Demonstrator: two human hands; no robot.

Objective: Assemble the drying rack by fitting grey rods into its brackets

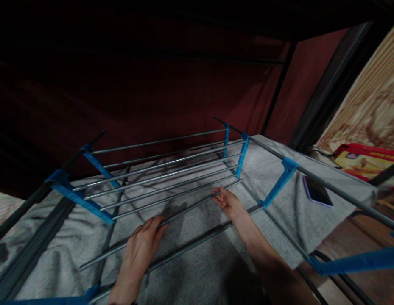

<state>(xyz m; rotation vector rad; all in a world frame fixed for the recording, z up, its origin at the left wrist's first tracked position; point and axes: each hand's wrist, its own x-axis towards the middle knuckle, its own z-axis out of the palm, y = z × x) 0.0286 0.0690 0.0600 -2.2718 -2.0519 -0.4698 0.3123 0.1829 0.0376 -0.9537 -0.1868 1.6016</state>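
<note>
A loose grey metal rod (190, 207) runs slantwise across the middle of a rack frame. My left hand (144, 241) is closed over its left half, the back of the hand facing up. Toward the rod's right end, my right hand (227, 201) pinches it between thumb and fingers. Several similar rods (165, 173) span between blue plastic brackets (88, 201) on the far side of the frame. One blue bracket (279, 184) to the right of my right hand carries no thin rods. A thicker crossbar (203, 237) passes below my hands.
The frame rests on a grey blanket (260, 165). A phone with a purple edge (317, 192) lies on it at the right. Beyond are a red and yellow box (365, 163) and a patterned curtain (371, 93). A dark red panel (184, 93) stands behind the rack.
</note>
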